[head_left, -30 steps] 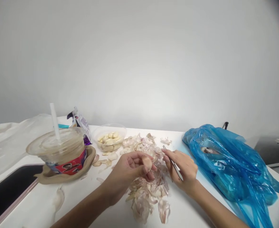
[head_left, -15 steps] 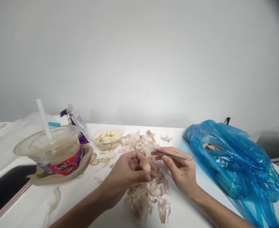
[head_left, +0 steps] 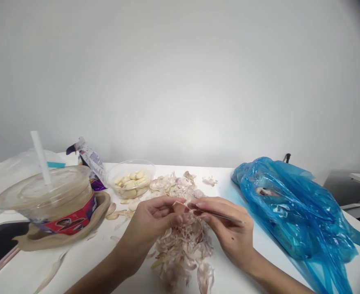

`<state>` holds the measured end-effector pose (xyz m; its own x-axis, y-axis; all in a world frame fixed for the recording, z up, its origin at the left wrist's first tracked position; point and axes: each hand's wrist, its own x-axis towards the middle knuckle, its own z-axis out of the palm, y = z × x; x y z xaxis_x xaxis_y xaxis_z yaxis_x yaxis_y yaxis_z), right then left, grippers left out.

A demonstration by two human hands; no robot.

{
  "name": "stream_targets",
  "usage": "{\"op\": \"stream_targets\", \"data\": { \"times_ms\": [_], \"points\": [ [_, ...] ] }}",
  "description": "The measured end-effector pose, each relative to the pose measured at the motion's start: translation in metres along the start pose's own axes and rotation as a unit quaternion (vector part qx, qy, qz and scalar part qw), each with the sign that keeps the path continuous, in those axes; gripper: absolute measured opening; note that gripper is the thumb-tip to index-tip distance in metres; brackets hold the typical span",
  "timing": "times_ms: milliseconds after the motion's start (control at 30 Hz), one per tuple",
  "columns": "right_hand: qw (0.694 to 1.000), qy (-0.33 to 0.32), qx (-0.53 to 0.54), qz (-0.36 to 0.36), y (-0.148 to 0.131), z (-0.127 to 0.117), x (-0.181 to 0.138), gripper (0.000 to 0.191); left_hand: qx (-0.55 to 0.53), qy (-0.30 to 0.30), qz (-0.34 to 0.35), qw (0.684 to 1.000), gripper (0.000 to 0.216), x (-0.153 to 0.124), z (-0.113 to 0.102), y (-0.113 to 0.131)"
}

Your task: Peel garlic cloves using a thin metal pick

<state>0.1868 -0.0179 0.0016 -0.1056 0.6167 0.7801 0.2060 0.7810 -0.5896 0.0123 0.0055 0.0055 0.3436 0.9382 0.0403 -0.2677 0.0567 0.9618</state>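
Note:
My left hand (head_left: 157,222) pinches a garlic clove (head_left: 180,207) with pinkish skin between thumb and fingers. In my right hand (head_left: 229,222) is a pair of thin metal tweezers (head_left: 224,215), held with the tips at the clove. The fingers partly cover both the tips and the clove. Below and behind my hands lies a heap of papery garlic skins (head_left: 186,247). Behind my left hand, a clear plastic bowl (head_left: 146,166) holds several peeled garlic cloves (head_left: 132,179).
At left, a lidded drink cup (head_left: 66,216) with a straw sits in brown wrapping, beside a dark phone-like device (head_left: 2,245). A purple snack wrapper (head_left: 92,167) stands behind it. A crumpled blue plastic bag (head_left: 290,212) lies at right. A wall (head_left: 180,81) rises behind the table.
My hands have come together, and the tweezers have moved left until their tips meet the garlic clove. The view has shifted slightly, moving the cup and bowl left in the picture.

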Motion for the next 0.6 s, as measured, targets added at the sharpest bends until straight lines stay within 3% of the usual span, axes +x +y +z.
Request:
{"op": "stream_targets", "data": {
  "times_ms": [233,600],
  "points": [
    [0.994,-0.069,-0.046,-0.075,0.0009,-0.0047,0.0030,0.025,0.092,0.051,0.006,0.994,0.026,0.0014,0.0038,0.0004],
    [0.985,-0.134,-0.073,-0.082,0.0045,-0.0079,0.0086,0.021,0.222,0.048,0.079,0.971,0.025,0.0016,-0.0012,-0.0090]
  ]
}}
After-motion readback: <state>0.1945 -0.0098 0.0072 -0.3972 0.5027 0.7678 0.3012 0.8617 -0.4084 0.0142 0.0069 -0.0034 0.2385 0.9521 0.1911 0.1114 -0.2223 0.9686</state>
